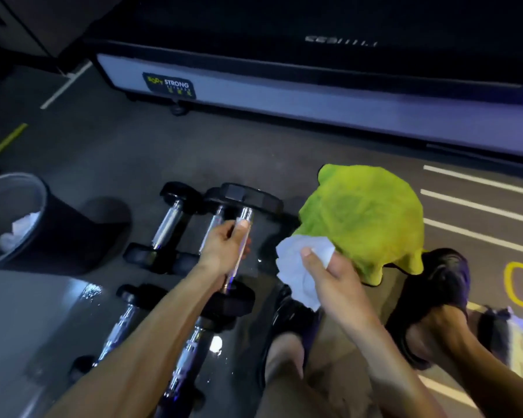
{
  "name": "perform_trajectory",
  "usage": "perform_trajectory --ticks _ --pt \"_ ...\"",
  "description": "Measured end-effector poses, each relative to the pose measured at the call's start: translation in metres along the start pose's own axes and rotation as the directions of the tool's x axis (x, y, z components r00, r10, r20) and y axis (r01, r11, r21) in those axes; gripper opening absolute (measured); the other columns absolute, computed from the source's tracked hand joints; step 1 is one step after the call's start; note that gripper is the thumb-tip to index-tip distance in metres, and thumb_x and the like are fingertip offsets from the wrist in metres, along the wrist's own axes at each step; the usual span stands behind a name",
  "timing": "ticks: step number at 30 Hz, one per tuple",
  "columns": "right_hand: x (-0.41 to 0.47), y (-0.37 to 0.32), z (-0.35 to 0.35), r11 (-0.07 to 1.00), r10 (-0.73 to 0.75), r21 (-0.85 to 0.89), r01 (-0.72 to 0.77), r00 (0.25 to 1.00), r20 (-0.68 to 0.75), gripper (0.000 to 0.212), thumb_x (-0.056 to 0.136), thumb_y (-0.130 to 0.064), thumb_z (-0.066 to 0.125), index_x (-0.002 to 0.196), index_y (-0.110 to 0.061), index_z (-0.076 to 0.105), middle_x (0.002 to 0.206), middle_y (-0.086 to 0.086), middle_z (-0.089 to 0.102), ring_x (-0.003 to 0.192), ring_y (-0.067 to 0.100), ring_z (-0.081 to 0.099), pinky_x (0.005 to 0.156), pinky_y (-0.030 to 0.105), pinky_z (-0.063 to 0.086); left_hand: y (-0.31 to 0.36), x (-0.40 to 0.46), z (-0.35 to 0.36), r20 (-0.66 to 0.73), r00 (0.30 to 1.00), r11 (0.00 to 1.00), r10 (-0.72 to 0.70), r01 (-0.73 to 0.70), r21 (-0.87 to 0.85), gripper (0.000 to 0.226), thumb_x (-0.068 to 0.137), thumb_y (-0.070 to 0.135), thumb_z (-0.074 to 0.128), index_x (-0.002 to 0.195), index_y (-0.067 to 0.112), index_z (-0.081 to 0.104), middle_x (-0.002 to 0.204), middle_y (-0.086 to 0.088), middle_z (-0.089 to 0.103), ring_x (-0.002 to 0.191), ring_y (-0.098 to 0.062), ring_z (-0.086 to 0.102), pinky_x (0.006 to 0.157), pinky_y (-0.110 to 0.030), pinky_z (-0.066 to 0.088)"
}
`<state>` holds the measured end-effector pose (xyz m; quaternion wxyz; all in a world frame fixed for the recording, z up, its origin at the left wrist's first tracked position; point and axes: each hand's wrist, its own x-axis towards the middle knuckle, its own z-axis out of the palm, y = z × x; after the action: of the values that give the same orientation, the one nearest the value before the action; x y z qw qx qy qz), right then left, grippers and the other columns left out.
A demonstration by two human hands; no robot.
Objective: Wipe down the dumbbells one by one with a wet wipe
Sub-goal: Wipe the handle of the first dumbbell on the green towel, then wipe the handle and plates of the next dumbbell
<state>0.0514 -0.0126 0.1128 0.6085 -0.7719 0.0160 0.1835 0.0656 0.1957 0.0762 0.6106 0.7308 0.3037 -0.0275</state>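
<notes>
Several black hex dumbbells with chrome handles lie on the dark floor. My left hand (224, 248) grips the chrome handle of the rightmost dumbbell (248, 197), its far black head toward the treadmill. My right hand (329, 276) pinches a crumpled white wet wipe (296, 267) just right of that dumbbell, apart from it. Two more dumbbells (166, 227) lie to the left, and another two (118, 330) lie nearer me, partly hidden by my left forearm.
A grey bin (0, 191) holding used white wipes stands at left. A yellow-green cloth (366, 218) lies bunched at right, beside my black shoes (435, 297). A treadmill base (284, 95) runs across the back. Water drops glisten on the floor.
</notes>
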Motion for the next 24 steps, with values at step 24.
perform_trajectory --ticks 24 --pt "0.029 0.064 0.022 0.98 0.136 -0.166 -0.11 0.979 0.153 0.06 0.088 -0.072 0.046 0.07 -0.015 0.04 0.064 -0.007 0.038 0.06 0.012 0.041 0.061 0.041 0.041 -0.043 0.106 0.017 0.027 0.998 0.779 0.065 -0.067 0.623 0.015 0.1 0.03 0.064 0.103 0.017 0.071 0.092 0.001 0.071 0.087 -0.017 0.066 0.071 -0.023 0.046"
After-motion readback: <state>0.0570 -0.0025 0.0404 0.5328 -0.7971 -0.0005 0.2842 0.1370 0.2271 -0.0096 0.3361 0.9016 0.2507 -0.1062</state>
